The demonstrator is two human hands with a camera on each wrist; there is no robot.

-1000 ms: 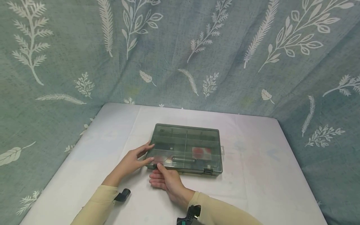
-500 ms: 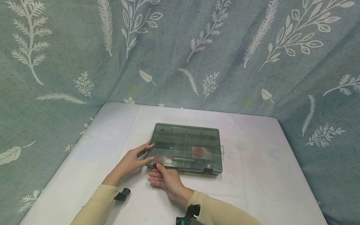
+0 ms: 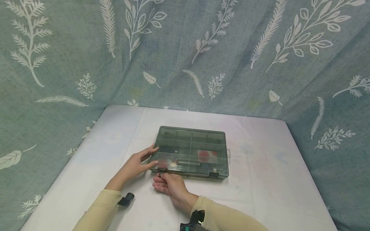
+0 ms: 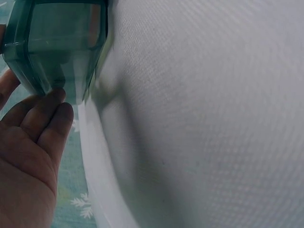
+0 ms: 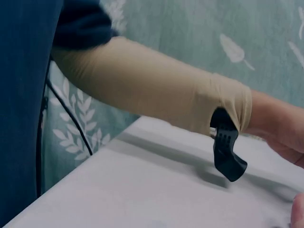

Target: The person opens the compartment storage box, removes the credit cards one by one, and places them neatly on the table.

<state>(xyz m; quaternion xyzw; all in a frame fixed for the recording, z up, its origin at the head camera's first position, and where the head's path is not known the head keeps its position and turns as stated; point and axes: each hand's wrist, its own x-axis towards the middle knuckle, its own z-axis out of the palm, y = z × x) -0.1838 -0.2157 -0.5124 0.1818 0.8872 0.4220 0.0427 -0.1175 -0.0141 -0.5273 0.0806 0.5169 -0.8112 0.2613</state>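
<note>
A flat, see-through dark green plastic storage box (image 3: 179, 141) with dividers lies on the white table. My left hand (image 3: 138, 163) holds its left end, thumb and index finger over the lid's edge. In the left wrist view, other fingertips of the left hand (image 4: 35, 137) touch the end wall of the box (image 4: 64, 47). My right hand (image 3: 173, 186) is at the left front latch (image 3: 162, 170), its thumb just below it and its other fingers pointing left. The right front latch (image 3: 214, 175) sits against the box. Only part of the right hand (image 5: 289, 133) shows in the right wrist view.
Inside the box lie a red and white flat item (image 3: 207, 157) and a dark item (image 3: 168, 149). A clear tab (image 3: 228, 153) sticks out at the box's right side. Patterned green cloth (image 3: 185, 57) hangs behind the white table (image 3: 260, 166).
My right thumb has slid down from the left front latch towards me, and the latch flap appears swung down with it. The left hand and the box stay in place.
</note>
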